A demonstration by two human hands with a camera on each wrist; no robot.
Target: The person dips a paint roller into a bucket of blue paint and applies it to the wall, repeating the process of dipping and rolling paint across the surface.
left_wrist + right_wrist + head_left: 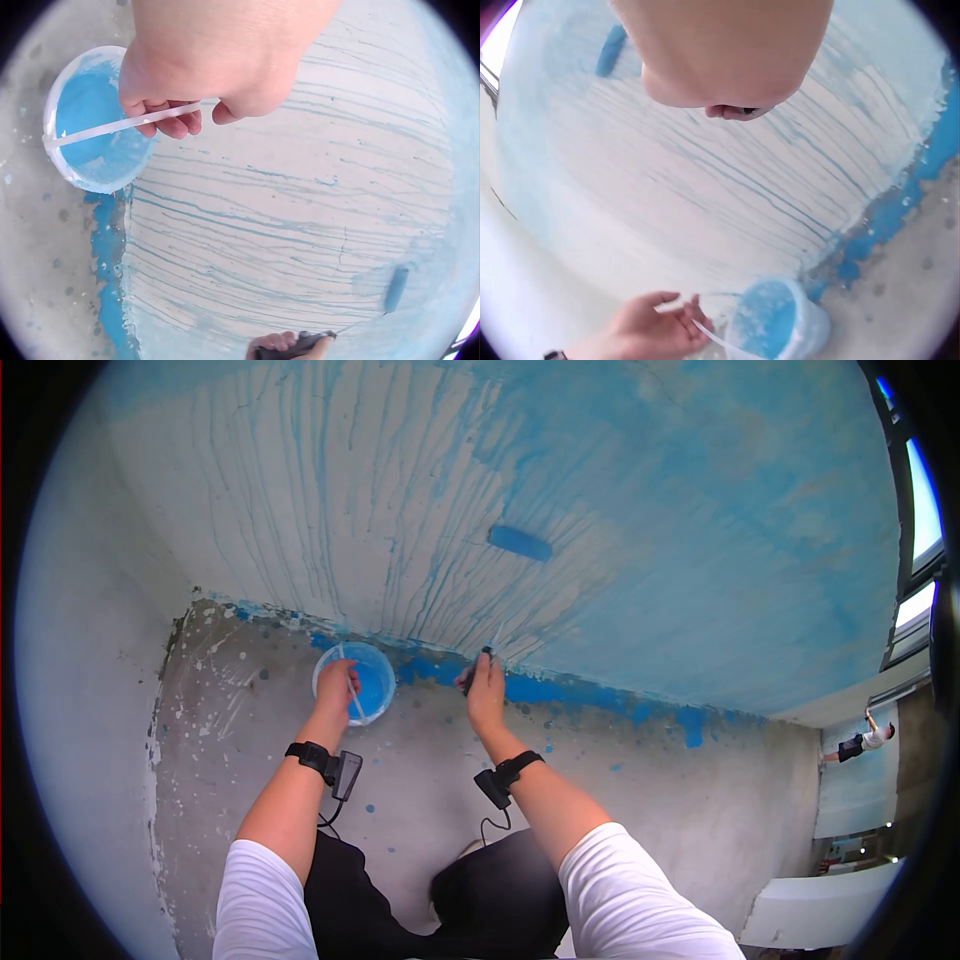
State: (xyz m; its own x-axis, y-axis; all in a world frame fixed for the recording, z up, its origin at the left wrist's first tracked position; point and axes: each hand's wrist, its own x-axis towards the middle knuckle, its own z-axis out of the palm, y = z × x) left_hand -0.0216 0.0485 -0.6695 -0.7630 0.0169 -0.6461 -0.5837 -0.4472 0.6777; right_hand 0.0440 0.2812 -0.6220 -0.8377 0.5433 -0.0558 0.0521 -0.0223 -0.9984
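Observation:
My left hand (336,688) has its fingers curled round the thin white handle (124,124) of a white bucket (390,705) holding blue paint (90,112). My right hand (485,695) grips the dark handle (296,346) of a paint roller. The blue roller head (520,543) lies against the wall, up from that hand, over pale blue drips. In the right wrist view the roller head (611,51) shows beside my right hand (727,56), which hides most of the handle, and the left hand (660,328) is by the bucket (817,326).
The wall (650,560) is blue at the right, with streaks running down its whiter part. Blue paint (600,700) lines the floor's edge, and spots mark the grey floor (640,790). At the far right a person (868,742) reaches toward another wall; windows (922,500) are above.

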